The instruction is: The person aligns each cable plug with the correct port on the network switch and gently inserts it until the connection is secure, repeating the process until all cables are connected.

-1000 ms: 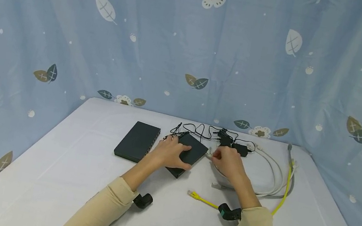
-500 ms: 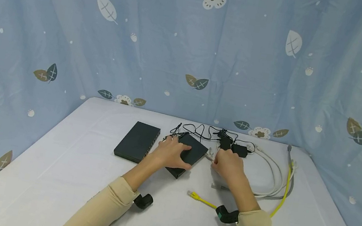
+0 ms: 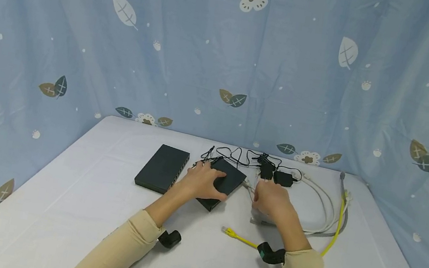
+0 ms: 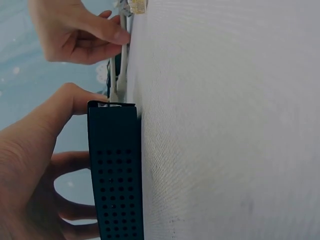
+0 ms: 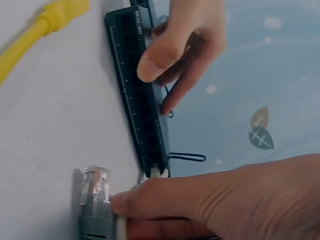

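My left hand (image 3: 201, 182) holds a black network switch (image 3: 230, 180), thumb at the port edge and fingers over the top. In the left wrist view, the vented side of the switch (image 4: 117, 190) faces the camera. My right hand (image 3: 272, 199) is just right of it, pinching a thin whitish network cable (image 5: 121, 227) between thumb and finger. A light plug (image 5: 154, 172) sits in the end port of the switch. Beside my right thumb, a clear-tipped grey plug (image 5: 95, 200) lies near the table surface.
Another black box with ports (image 3: 163, 168) lies to the left. Black power adapters (image 3: 284, 179) with tangled cords are behind. White and grey cables (image 3: 327, 211) curve at the right. A yellow cable plug (image 3: 229, 231) lies in front. A patterned curtain (image 3: 227, 59) backs the table.
My right hand has shifted slightly right and toward me, its fingers closer together. The left hand and the network switch keep their place.
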{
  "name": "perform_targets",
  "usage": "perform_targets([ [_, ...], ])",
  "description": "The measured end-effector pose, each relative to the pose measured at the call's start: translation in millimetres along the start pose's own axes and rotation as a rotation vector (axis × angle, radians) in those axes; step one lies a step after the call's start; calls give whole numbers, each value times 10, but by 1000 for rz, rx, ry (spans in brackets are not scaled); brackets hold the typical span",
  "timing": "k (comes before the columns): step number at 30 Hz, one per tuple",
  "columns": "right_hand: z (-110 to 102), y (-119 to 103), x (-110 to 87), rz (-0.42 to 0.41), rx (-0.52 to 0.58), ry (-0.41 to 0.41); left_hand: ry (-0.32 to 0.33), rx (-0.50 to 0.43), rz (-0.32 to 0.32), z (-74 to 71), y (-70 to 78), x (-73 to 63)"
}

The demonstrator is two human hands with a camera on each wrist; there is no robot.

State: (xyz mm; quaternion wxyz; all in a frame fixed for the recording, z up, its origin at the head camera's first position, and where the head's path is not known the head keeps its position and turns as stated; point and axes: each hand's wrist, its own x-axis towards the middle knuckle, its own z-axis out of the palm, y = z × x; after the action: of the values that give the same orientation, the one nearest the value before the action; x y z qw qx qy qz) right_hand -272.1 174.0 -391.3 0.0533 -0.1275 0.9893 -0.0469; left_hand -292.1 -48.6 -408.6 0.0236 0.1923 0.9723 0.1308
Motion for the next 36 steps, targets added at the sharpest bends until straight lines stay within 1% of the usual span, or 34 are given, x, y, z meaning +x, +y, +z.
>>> perform_targets([
  [6, -79, 45, -45, -42, 57, -117, 2, 12, -1, -3, -2, 1],
  [10, -123, 51, -63, -37, 83, -207, 4, 32, 11, 1, -4, -6],
  [13, -125, 52, -58, -34, 89, -236, 5, 39, 16, 0, 1, -14],
  [16, -76, 54, -17, -35, 118, -211, 5, 41, 14, -1, 5, -23],
  [19, -14, 54, 29, -42, 142, -157, -5, 39, 15, -4, 1, -23],
  [22, 13, 49, 46, -50, 141, -103, -25, 30, 14, -9, -15, -9],
  [25, 19, 62, 54, -60, 153, -82, -51, 12, 13, -12, -39, -1],
  [27, 16, 82, 61, -56, 213, -81, -70, -13, 11, -18, -53, 1],
  [32, -22, 147, 79, -28, 433, -83, -99, -51, 10, -41, -76, 5],
  [36, -50, 183, 94, -6, 510, -75, -107, -47, 24, -50, -85, 14],
])
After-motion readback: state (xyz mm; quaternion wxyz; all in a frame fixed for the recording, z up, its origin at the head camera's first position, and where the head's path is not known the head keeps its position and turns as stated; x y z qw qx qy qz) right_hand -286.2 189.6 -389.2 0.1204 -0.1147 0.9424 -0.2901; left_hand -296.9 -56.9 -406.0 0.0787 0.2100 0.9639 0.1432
